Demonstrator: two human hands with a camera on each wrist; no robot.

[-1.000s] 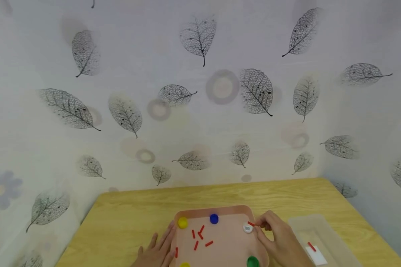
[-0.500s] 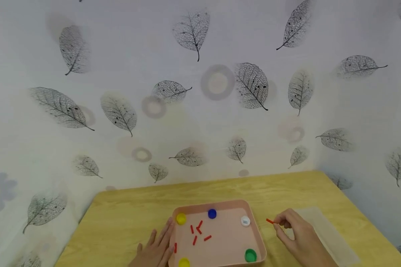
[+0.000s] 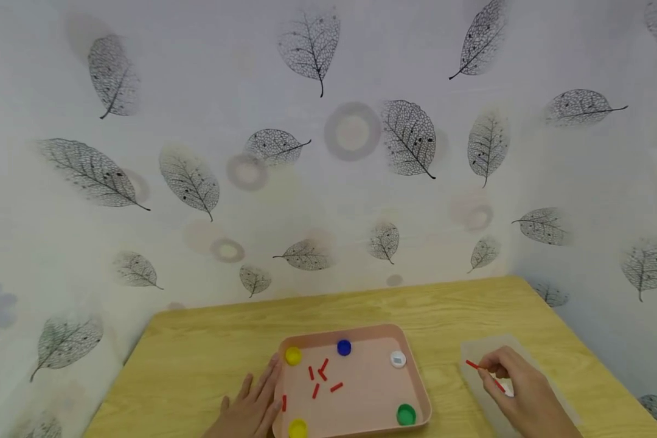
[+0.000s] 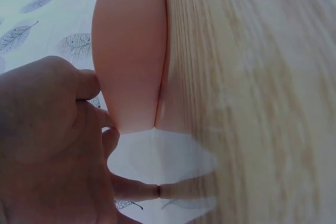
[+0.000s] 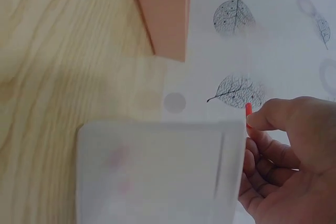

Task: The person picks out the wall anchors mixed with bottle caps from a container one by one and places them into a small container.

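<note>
My right hand [image 3: 525, 389] pinches a small red stick [image 3: 472, 364] between thumb and forefinger, over a translucent white box [image 3: 479, 350]. In the right wrist view the red tip [image 5: 248, 108] pokes up past the thumb, near the box's rim. Behind the fingers, another red stick [image 3: 500, 386] shows in the box, partly hidden. My left hand [image 3: 245, 406] lies against the left side of a pink tray [image 3: 361, 404], fingers extended. In the left wrist view those fingers touch the tray's outer wall [image 4: 131, 51]. Several red sticks, such as one red stick [image 3: 336, 387], lie scattered in the tray.
Bottle caps sit near the tray's edges: a yellow cap [image 3: 292, 356], a blue cap [image 3: 344, 347], a white cap [image 3: 398, 359], a green cap [image 3: 406, 415] and another yellow cap [image 3: 298, 428]. The wooden table [image 3: 208, 340] backs onto a leaf-patterned wall [image 3: 306, 201].
My right hand has moved right with the red stick, from above the white cap at the tray's edge to over the translucent box. My left hand has stayed against the tray.
</note>
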